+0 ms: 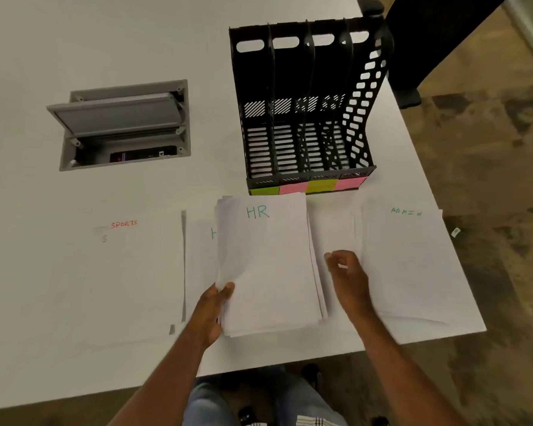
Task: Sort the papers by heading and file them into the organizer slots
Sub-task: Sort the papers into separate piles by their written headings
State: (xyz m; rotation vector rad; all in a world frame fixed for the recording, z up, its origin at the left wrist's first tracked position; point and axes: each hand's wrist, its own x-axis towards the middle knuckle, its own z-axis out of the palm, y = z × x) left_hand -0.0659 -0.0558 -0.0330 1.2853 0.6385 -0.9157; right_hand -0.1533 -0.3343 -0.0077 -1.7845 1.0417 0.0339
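Sorting is mostly done, by the look of it: you have a SPORTS pile [136, 272] at the left, an ADMIN pile [410, 262] at the right, and the HR stack [268, 265] in the middle, near the front of the tabletop [105, 50]. Your left hand [211, 312] grips that stack's lower left edge, thumb on top. Your right hand [348, 275] hovers just beside its right edge, fingers loosely curled, holding nothing. Next, square the stack with both hands and stand it in one slot of the black organizer [305, 118] just behind, matching its sticky-note label [293, 187].
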